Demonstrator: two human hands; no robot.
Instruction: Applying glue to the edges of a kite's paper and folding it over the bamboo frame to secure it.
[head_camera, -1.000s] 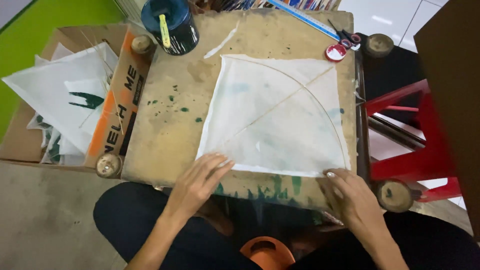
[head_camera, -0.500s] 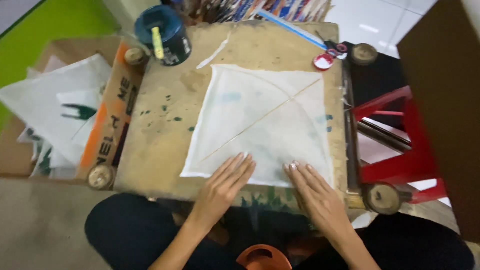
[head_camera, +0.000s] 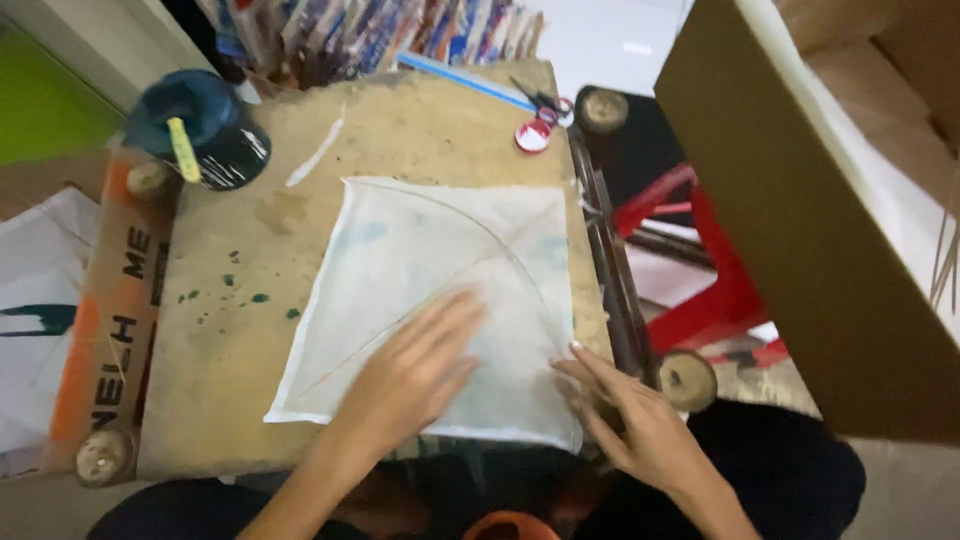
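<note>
A white square paper kite (head_camera: 430, 260) with thin crossed sticks lies flat on a worn wooden board (head_camera: 250, 350). My left hand (head_camera: 415, 370) rests flat on the kite's lower middle, fingers spread and blurred. At the kite's lower right corner, my right hand (head_camera: 630, 420) has its fingers spread and its fingertips touch the paper edge. Neither hand grips anything.
A dark blue pot (head_camera: 200, 130) with a yellow stick stands at the board's far left corner. Scissors (head_camera: 540, 100) and a red-white tape roll (head_camera: 533, 137) lie at the far right. A red stool (head_camera: 710, 280) and a large cardboard box (head_camera: 800, 200) are to the right; printed sheets (head_camera: 30, 310) lie to the left.
The camera has shifted left and closer. My left hand has slid up from the kite's near edge onto its middle; my right hand has moved toward the lower right corner.
</note>
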